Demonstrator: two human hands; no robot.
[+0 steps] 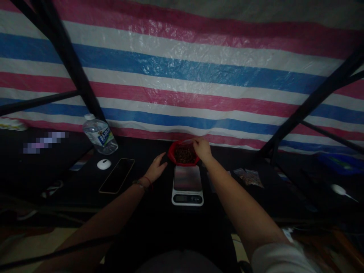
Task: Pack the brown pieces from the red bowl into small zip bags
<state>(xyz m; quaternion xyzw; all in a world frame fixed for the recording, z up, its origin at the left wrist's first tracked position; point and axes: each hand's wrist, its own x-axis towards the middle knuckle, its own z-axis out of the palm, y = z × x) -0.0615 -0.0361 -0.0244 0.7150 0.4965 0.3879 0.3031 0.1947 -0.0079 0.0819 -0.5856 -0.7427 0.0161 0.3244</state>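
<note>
A red bowl (174, 159) filled with small dark brown pieces stands on the dark table just behind a small digital scale (187, 185). My right hand (202, 148) reaches over the bowl's far right rim, fingers pinched on a thin clear plastic piece (187, 142) that lies across the top. My left hand (157, 167) rests on the table just left of the bowl, fingers loosely curled and near its rim; a red string and a bracelet circle that wrist.
A phone (117, 175) lies face up left of the scale, with a white round object (104, 164) and a tilted water bottle (100, 135) beyond it. Small clear bags (249, 176) lie to the right. A striped tarp (182, 76) and black metal bars (313, 98) stand behind.
</note>
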